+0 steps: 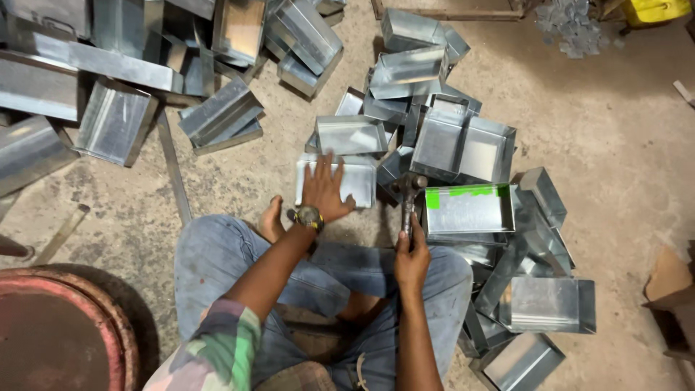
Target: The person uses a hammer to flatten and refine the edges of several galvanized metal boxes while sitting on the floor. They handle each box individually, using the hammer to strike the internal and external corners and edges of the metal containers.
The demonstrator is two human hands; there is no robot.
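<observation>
A sheet-metal tray [346, 179] lies on the floor [622, 145] at frame centre, just ahead of the crossed legs. The left hand [323, 190] is pressed flat on it, fingers spread. The right hand [411, 262] is closed round a hammer [409, 199], head up beside the tray. Tray judged light, stiff, thin-walled, with sharp edges; best gripped by a side wall. More trays [463, 148] are heaped at right.

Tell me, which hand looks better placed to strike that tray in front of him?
Probably the right hand: it already grips the hammer, while the left hand lies flat on the metal tray.
</observation>
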